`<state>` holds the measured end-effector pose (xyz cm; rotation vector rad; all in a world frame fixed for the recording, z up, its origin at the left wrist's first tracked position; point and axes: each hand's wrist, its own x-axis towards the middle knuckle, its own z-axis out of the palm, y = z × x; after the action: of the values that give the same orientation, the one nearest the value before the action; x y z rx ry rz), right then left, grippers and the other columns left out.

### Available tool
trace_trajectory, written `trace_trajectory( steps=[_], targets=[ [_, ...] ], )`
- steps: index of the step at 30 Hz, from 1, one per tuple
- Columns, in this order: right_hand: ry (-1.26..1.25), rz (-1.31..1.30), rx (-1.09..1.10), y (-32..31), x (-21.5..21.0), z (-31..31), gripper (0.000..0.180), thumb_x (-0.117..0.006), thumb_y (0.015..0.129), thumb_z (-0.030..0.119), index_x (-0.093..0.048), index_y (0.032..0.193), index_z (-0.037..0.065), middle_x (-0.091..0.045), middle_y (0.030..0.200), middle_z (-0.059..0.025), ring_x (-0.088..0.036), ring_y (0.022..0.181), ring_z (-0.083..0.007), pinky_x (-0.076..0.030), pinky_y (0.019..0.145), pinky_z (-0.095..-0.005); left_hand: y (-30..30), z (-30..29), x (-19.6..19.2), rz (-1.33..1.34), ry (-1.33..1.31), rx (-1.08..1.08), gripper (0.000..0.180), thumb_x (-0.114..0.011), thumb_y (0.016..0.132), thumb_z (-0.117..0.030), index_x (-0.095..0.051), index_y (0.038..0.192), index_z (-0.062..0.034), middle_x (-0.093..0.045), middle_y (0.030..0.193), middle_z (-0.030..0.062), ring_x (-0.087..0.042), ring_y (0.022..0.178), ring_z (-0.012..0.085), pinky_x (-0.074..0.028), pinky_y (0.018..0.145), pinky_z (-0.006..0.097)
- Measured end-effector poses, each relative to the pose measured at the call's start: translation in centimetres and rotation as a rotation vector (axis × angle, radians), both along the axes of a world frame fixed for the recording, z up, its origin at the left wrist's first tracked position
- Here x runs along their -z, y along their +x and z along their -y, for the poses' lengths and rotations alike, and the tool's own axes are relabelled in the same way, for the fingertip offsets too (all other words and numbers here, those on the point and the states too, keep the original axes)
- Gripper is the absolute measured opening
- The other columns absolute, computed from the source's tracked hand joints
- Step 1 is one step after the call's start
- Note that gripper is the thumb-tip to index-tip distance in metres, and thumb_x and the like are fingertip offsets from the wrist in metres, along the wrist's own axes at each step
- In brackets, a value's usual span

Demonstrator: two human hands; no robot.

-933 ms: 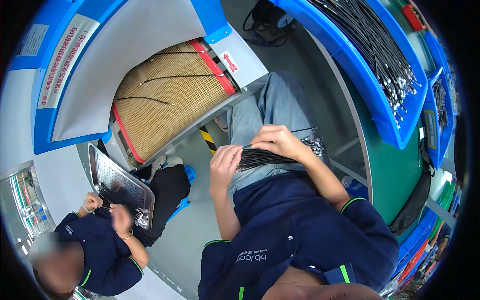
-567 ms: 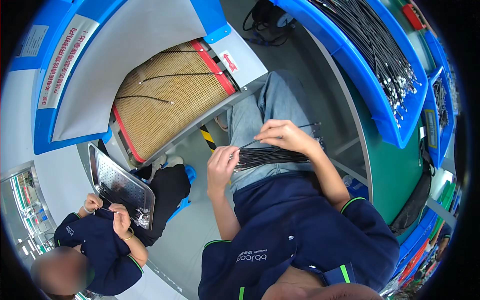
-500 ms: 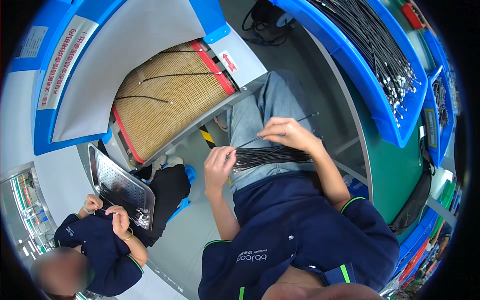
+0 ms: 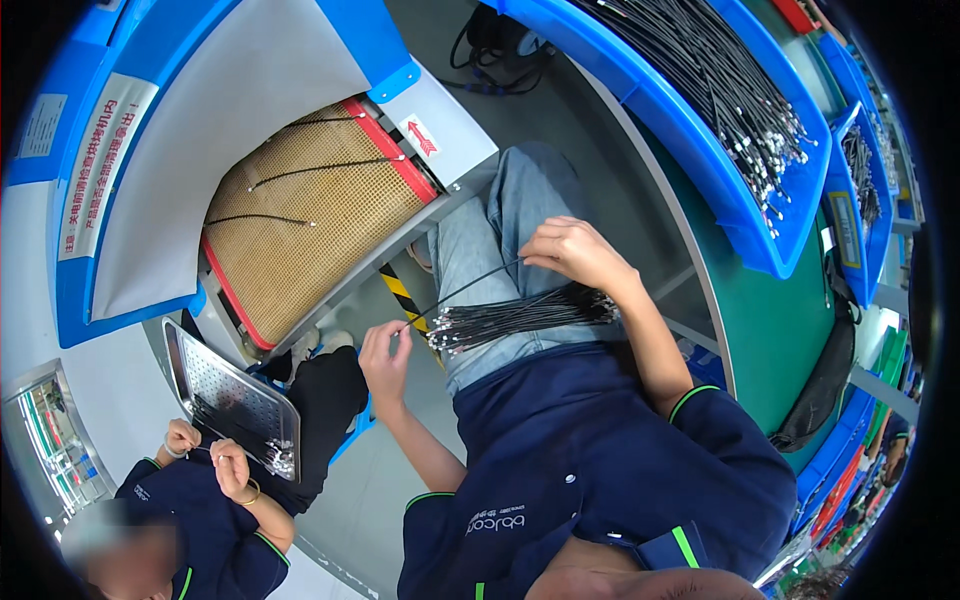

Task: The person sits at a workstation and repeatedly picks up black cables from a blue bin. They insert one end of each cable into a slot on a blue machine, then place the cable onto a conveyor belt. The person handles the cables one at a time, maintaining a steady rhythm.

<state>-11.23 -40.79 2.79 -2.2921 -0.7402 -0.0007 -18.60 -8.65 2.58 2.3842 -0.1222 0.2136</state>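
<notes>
A thin black cable stretches slantwise over my lap. One end of it is pinched in my left hand, whose thumb and fingers are closed together. My right hand, also closed, grips the cable farther along, up and to the right. Below the held cable, a bundle of black cables with small silvery end connectors lies across my thighs. The part of the cable inside my right fingers is hidden.
At upper left, a machine with a mesh conveyor belt carries several black cables. A co-worker sits at lower left with a metal tray of cables. A blue bin full of black cables stands on the green bench at right.
My left hand has moved left and down, away from the bundle, and the bundle's left end is now exposed. A longer stretch of cable shows between my hands. The whole view has shifted slightly.
</notes>
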Motion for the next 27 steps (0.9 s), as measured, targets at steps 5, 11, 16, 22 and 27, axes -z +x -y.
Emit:
trace_trajectory(
  steps=[5,11,16,22,27],
  targets=[
    [-0.044,0.011,0.019,0.2,0.0,-1.0,0.013,-0.069,0.073,0.013,-0.068,0.084,0.007,-0.062,0.077,-0.0055,-0.059,0.077,-0.0241,-0.046,0.084,-0.0360,0.1,-0.6,-0.4,0.025,0.042,-0.013,0.012,-0.068,0.074,0.003,-0.062,0.083,-0.0010,-0.064,0.080,0.0097,-0.061,0.072,0.0246,-0.048,0.065,0.033],
    [-0.323,0.035,0.088,0.4,0.0,-3.2,0.007,-0.068,0.074,0.014,-0.066,0.078,0.009,-0.064,0.080,-0.0053,-0.060,0.081,-0.0226,-0.042,0.097,-0.0398,1.0,0.1,-0.6,0.068,0.085,0.015,0.012,-0.068,0.074,0.003,-0.061,0.083,-0.0010,-0.063,0.079,0.0094,-0.060,0.072,0.0253,-0.048,0.065,0.033],
    [-0.099,-0.056,0.049,0.6,-0.2,-0.8,0.006,-0.068,0.076,0.014,-0.066,0.080,0.010,-0.064,0.079,-0.0063,-0.060,0.081,-0.0234,-0.043,0.094,-0.0400,0.2,-1.9,-0.8,0.053,0.079,-0.038,0.012,-0.068,0.075,0.003,-0.061,0.084,-0.0001,-0.063,0.079,0.0099,-0.060,0.072,0.0237,-0.047,0.065,0.032],
    [0.014,-0.238,0.042,1.2,-0.8,1.3,0.011,-0.068,0.079,0.012,-0.067,0.088,0.005,-0.064,0.082,-0.0088,-0.062,0.081,-0.0270,-0.049,0.073,-0.0364,-0.7,-3.3,-0.4,0.059,0.048,-0.109,0.013,-0.068,0.075,0.004,-0.060,0.085,0.0002,-0.062,0.078,0.0093,-0.059,0.071,0.0230,-0.047,0.064,0.032],
    [0.138,-0.346,0.078,1.0,-1.4,1.3,0.014,-0.068,0.081,0.013,-0.067,0.093,0.004,-0.065,0.085,-0.0099,-0.064,0.078,-0.0278,-0.050,0.068,-0.0349,-1.0,-3.6,-0.8,0.034,0.048,-0.128,0.009,-0.066,0.078,0.003,-0.061,0.085,0.0014,-0.063,0.079,0.0086,-0.059,0.068,0.0177,-0.047,0.063,0.028]
  ],
)
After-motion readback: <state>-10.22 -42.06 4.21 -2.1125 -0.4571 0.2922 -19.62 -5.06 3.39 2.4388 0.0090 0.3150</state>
